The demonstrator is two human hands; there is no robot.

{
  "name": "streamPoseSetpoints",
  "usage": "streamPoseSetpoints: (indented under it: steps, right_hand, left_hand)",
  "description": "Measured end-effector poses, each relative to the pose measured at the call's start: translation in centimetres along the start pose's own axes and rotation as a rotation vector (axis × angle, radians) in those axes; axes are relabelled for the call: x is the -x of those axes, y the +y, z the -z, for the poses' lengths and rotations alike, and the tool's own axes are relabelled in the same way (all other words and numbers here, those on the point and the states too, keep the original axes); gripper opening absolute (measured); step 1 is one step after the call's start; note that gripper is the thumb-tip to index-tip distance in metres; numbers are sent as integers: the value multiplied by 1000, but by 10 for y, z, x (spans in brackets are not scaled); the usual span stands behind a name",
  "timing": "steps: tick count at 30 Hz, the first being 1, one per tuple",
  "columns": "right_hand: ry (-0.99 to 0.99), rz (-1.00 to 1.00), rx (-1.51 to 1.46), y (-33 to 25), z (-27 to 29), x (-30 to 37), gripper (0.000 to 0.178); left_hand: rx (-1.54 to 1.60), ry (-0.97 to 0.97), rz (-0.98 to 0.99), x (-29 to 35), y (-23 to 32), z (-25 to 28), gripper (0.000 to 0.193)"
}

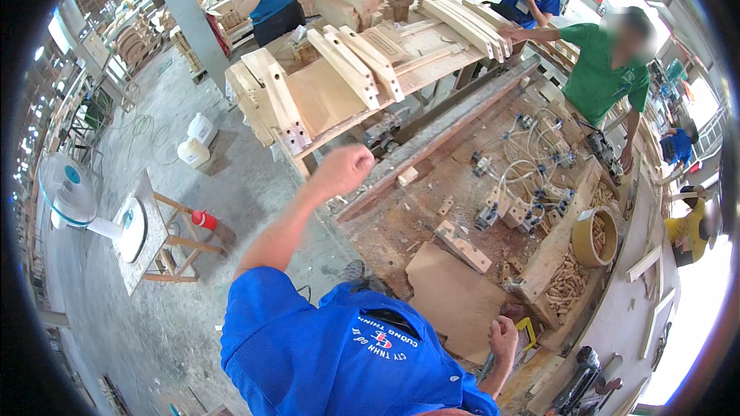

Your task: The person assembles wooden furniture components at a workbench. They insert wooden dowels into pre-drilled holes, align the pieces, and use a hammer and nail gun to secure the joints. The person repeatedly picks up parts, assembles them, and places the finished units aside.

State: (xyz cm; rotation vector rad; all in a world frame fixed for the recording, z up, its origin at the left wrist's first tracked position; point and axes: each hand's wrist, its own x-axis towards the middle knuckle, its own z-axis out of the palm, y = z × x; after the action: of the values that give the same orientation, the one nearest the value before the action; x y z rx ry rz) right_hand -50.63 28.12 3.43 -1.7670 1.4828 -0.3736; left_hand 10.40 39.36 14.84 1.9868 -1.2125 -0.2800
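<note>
My left hand [344, 170] is raised near the left end of the workbench, its fingers curled closed. Whatever it may hold is hidden. Just beyond it, wooden rails with drilled ends [282, 108] lie on a table. Low over the bench's near right side, my right hand [503, 340] has its fingers curled in, and I cannot make out anything inside. Beside it lies a yellow-edged tool [526, 333]. A brown sheet of board [455, 293] spreads to its left, with a drilled wooden block [462, 246] above the sheet.
Pneumatic clamps with clear hoses [532, 177] crowd the bench's middle. A round tub [593, 237] and a wooden trough [569, 285] hold dowels at right. A co-worker in green [605, 69] stands across the bench. A fan [73, 189] and white jugs [194, 152] are at left.
</note>
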Motion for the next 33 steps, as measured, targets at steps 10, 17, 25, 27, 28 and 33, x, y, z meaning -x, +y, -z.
streamPoseSetpoints:
  steps: [10,17,25,27,28,33]
  right_hand:
    - [-2,-64,223,-81,-64,49,43]
    - [-15,-139,299,-82,-95,76,41]
    - [6,-189,327,-70,-102,80,43]
    - [8,-234,319,-64,-95,79,41]
    - [30,-233,342,-54,-91,78,41]
    - [6,-276,341,-52,-67,53,42]
  left_hand:
    - [-999,31,81,-48,-117,185,48]
    - [-1157,-201,-287,-79,-153,175,45]
    - [-979,-515,-490,-83,-85,171,48]
    - [-837,-467,-591,-69,-45,138,56]
    - [-748,-470,-613,-65,-15,114,56]
    - [-445,-556,-752,3,97,2,56]
